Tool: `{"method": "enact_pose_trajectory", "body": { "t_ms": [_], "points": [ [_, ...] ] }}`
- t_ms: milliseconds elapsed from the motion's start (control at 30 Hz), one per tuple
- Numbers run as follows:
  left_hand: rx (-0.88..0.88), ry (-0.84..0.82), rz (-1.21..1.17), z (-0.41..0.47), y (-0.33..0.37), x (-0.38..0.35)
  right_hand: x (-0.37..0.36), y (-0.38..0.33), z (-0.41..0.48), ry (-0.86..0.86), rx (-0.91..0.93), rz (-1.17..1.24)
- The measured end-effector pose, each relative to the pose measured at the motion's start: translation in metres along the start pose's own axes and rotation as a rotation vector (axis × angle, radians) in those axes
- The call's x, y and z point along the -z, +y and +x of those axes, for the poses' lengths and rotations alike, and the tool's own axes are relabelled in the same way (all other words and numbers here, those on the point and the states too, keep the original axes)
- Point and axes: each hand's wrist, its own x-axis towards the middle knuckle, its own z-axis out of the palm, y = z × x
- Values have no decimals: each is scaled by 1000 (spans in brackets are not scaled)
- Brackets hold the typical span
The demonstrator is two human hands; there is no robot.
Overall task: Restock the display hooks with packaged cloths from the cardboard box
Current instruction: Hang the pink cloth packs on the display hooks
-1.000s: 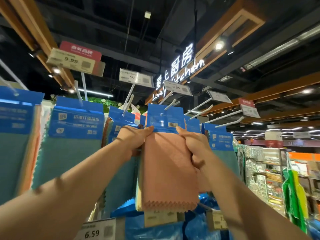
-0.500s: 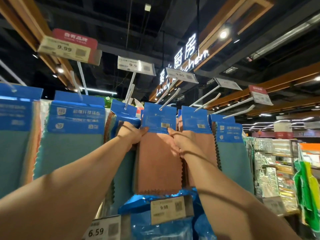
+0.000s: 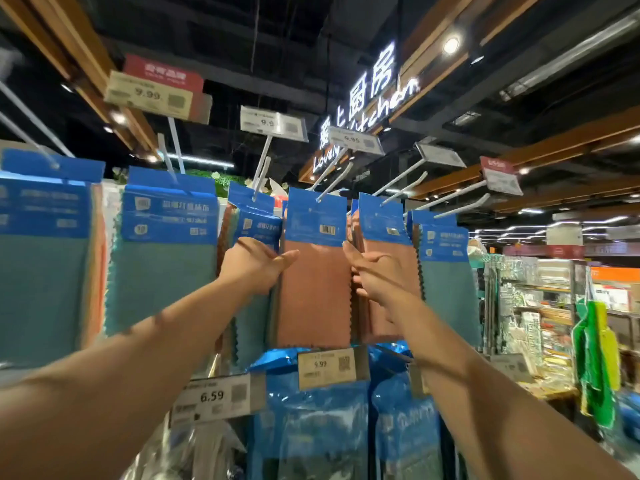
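A brown cloth pack with a blue header card hangs on a white display hook in the middle of the rack. My left hand is at its left edge, fingers spread, thumb touching the cloth. At the right edge my right hand has its fingers loose and apart, holding nothing. A second brown pack hangs just behind my right hand. Teal packs hang on the hooks to the left and another teal pack to the right. The cardboard box is out of view.
Price tags stick out on hook arms above the packs. One empty hook juts out at upper right. Blue foil bags and lower price tags hang below. Shelves of kitchen goods fill the aisle on the right.
The brown pack went from being held up in both hands to hanging on the hook. Both hands let go of it and opened, staying beside its edges.
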Motion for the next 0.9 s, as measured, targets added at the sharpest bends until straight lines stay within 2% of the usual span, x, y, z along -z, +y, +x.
{"method": "enact_pose_trajectory", "body": {
  "t_ms": [67,167,233,533,900],
  "points": [
    [-105,-48,22,-26,3,9,15,-7,-34,-58,58,-34],
    [-224,-107,-28,-69,11,20,40,-20,-90,-52,173,-154],
    [-262,-136,-74,-95,18,24,56,-24,-126,-66,185,-246],
    [-432,-323,-294,-191,40,-8,115,-12,-255,56,109,-497],
    [-501,-676,-479,-271,41,-102,174,16,-346,253,-164,-835]
  ]
}}
